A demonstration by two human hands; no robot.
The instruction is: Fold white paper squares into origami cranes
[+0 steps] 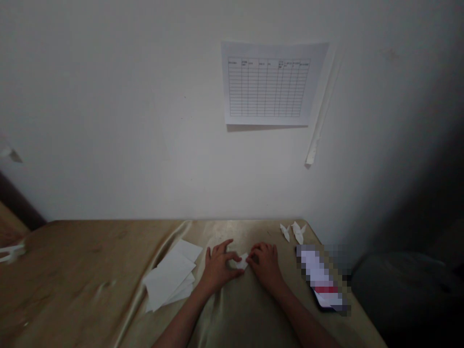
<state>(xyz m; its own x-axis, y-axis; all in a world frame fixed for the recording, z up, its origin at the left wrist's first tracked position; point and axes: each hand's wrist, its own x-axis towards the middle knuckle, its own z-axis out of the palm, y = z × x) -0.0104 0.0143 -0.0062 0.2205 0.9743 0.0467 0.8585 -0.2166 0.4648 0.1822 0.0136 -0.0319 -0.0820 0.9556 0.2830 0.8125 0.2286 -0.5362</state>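
Observation:
A small folded white paper lies on the cloth-covered table between my two hands. My left hand has its thumb and index finger at the left side of this paper, its other fingers spread. My right hand pinches the paper's right edge between thumb and fingers. Left of my left hand is a loose stack of white paper sheets. Two folded white paper figures, one smaller and one larger, sit near the table's back right corner.
A phone, partly pixelated, lies right of my right hand. The table has a wrinkled gold cloth and meets the wall behind. A printed grid sheet hangs there. Something white is at the far left edge.

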